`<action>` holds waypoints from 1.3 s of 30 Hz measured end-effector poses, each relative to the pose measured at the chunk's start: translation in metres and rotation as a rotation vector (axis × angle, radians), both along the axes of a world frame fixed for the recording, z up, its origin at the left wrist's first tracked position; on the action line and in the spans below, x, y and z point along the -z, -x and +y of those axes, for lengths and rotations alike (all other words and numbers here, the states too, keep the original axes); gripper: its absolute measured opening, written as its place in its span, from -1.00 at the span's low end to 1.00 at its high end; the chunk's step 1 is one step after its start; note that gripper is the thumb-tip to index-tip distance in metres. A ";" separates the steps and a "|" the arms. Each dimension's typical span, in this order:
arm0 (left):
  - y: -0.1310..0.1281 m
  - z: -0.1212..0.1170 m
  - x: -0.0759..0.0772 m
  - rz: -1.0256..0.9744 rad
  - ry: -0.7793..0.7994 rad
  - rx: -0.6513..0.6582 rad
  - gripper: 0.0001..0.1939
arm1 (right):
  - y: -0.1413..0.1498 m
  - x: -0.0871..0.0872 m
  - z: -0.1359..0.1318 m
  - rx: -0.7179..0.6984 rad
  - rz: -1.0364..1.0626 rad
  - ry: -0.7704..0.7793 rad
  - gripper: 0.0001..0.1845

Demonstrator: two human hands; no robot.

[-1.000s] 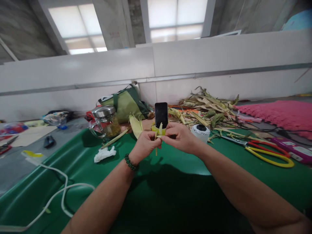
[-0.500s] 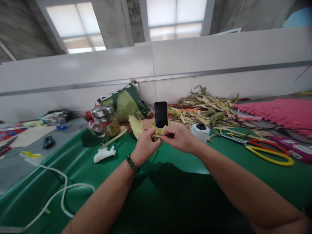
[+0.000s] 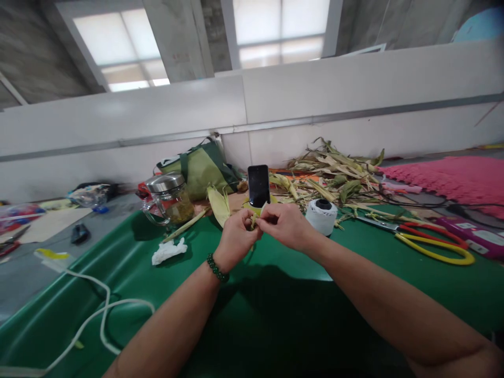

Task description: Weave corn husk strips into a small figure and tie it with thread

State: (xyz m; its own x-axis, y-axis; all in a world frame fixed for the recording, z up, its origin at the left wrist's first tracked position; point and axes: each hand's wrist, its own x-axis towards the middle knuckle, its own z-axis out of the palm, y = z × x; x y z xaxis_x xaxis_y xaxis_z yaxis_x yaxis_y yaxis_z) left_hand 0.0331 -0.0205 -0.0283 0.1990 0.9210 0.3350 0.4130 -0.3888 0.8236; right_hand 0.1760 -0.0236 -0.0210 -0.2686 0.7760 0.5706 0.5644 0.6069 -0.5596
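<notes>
My left hand (image 3: 236,233), with a green bead bracelet (image 3: 217,268) at the wrist, pinches a small piece of pale green corn husk (image 3: 253,221). Fingertips of my right hand (image 3: 285,223) meet it and are closed on a strip of the same husk, much of which the fingers hide. Just behind both hands a phone (image 3: 259,185) stands upright in a yellow holder. A broad husk leaf (image 3: 219,205) lies left of the phone, and a white thread spool (image 3: 322,216) stands to the right of my right hand.
Left are a glass jar mug (image 3: 173,199), a green bag (image 3: 202,170), crumpled tissue (image 3: 169,251) and a white cable (image 3: 103,283) on the green cover (image 3: 189,320). Right are scissors (image 3: 431,241), a purple box (image 3: 472,236), pink cloth (image 3: 444,181) and a husk pile (image 3: 334,163).
The husk strip that stuck up between the fingers has been bent down and drawn in. Both hands have come closer together, and less of the husk shows.
</notes>
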 end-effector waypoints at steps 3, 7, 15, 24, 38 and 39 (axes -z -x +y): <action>-0.002 -0.002 -0.001 -0.069 0.027 0.004 -0.82 | 0.002 0.003 0.001 -0.001 0.106 0.026 -0.87; 0.000 -0.001 -0.004 -0.136 0.044 -0.001 -0.74 | 0.001 0.001 0.002 -0.141 0.240 0.120 -0.89; 0.004 0.002 -0.010 -0.327 0.202 0.116 -0.87 | -0.006 -0.002 0.002 -0.207 0.303 0.147 -0.88; 0.000 -0.002 -0.002 -0.046 -0.031 0.002 -0.80 | -0.003 0.005 0.001 -0.125 0.110 -0.043 -0.86; -0.010 -0.001 0.021 0.273 -0.117 0.169 -0.77 | -0.008 -0.003 0.000 -0.088 -0.102 -0.245 -0.84; -0.012 -0.002 0.023 0.270 -0.076 0.202 -0.78 | -0.008 -0.003 0.000 -0.082 -0.052 -0.269 -0.84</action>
